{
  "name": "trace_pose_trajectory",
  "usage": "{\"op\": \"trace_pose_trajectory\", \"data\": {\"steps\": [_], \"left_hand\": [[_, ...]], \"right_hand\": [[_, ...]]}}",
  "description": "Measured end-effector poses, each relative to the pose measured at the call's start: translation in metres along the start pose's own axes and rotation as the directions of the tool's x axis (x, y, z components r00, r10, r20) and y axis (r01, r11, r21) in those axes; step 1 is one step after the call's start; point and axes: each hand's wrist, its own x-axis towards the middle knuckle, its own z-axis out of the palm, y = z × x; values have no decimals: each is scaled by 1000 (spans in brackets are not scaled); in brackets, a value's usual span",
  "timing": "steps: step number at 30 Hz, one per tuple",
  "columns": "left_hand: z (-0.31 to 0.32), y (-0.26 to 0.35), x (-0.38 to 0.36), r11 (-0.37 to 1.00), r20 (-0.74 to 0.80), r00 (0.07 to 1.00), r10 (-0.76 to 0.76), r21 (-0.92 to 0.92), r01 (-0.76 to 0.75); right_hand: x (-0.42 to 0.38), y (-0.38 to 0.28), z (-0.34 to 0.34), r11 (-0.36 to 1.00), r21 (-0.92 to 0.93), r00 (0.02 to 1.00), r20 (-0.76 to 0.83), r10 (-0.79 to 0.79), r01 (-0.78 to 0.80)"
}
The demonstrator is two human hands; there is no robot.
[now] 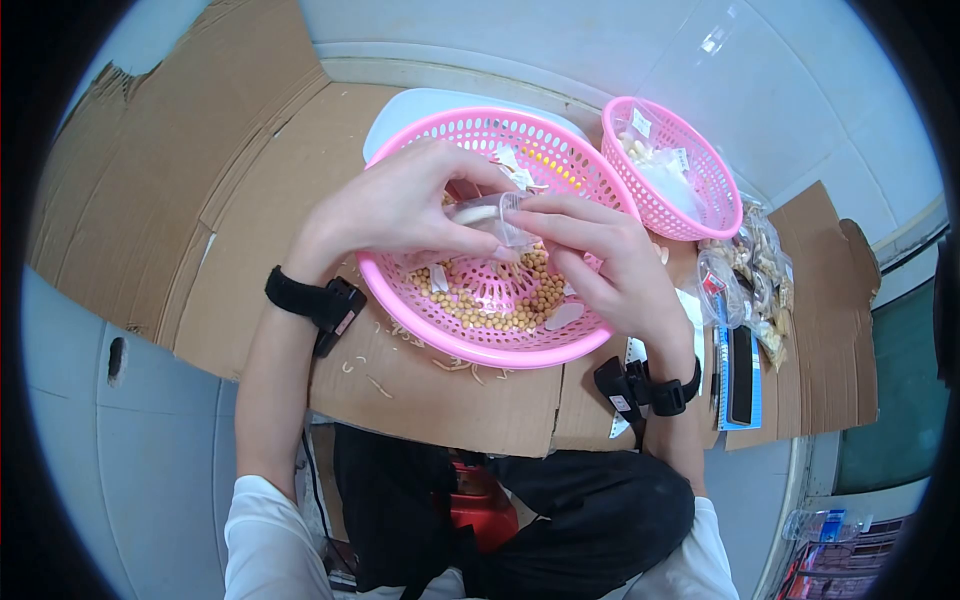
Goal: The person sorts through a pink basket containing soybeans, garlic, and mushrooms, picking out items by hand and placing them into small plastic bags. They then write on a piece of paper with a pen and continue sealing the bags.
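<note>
Over a large pink basket I hold a small clear plastic bag with both hands. My left hand wraps round its left side, thumb below and fingers above. The fingertips of my right hand pinch the bag's right edge. Something whitish shows inside the bag. Round yellowish beans lie in the basket beneath my hands, with white paper scraps near the back and a pale oval piece at the right. My hands hide part of the basket's middle.
A smaller pink basket with bagged white items stands at the back right. Beside it lie filled clear bags, a black phone-like object and a blue notebook. Cardboard covers the surface, with thin pale bits at the front.
</note>
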Motion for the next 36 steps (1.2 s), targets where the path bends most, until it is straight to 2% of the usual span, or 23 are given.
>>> {"op": "trace_pose_trajectory", "data": {"steps": [4, 5, 7, 9, 13, 15, 16, 18, 19, 21, 22, 24, 36], "left_hand": [[1, 0, 0, 1000, 8, 1000, 5, 5, -5], [3, -3, 0, 1000, 10, 1000, 5, 4, -5], [9, -11, 2, 994, -109, 990, 90, -49, -96], [8, -9, 1, 997, -110, 992, 66, -32, -70], [7, -3, 0, 998, -109, 993, 39, -44, -45], [7, -3, 0, 997, -112, 993, 33, -59, -40], [7, -3, 1, 997, -113, 993, 28, -70, -36], [6, -3, 1, 998, -136, 990, 42, -49, -49], [6, -4, 1, 998, -157, 986, 55, -27, -60], [3, 0, 0, 999, -119, 993, 23, -36, -27], [2, 1, 1, 999, -80, 997, -5, -41, 2], [3, -1, 1, 1000, -89, 996, -10, -22, 8], [1, 1, 1, 999, -75, 997, -24, 25, 26]], "right_hand": [[-3, -2, -1, 998, -59, 999, 42, 34, -31], [-2, -3, -3, 999, 8, 998, 29, 50, -50], [-1, -5, -4, 994, 78, 997, 18, 69, -70], [1, -7, -2, 954, 177, 950, -155, 271, -243], [-2, 4, 6, 961, 57, 933, -230, 276, -270], [-4, 5, 5, 941, -122, 947, -112, 303, -315], [-5, 8, 7, 941, -125, 947, -112, 302, -314], [-6, 12, 11, 893, -404, 979, -33, 203, -199], [-4, 8, 10, 893, -404, 979, -32, 202, -198], [1, -4, 6, 788, -515, 860, 174, 480, -336], [2, -4, 6, 786, -516, 857, 173, 485, -340], [4, -2, 5, 773, -558, 818, 266, 511, -301], [-1, 2, 4, 813, -516, 854, 263, 449, -269]]}}
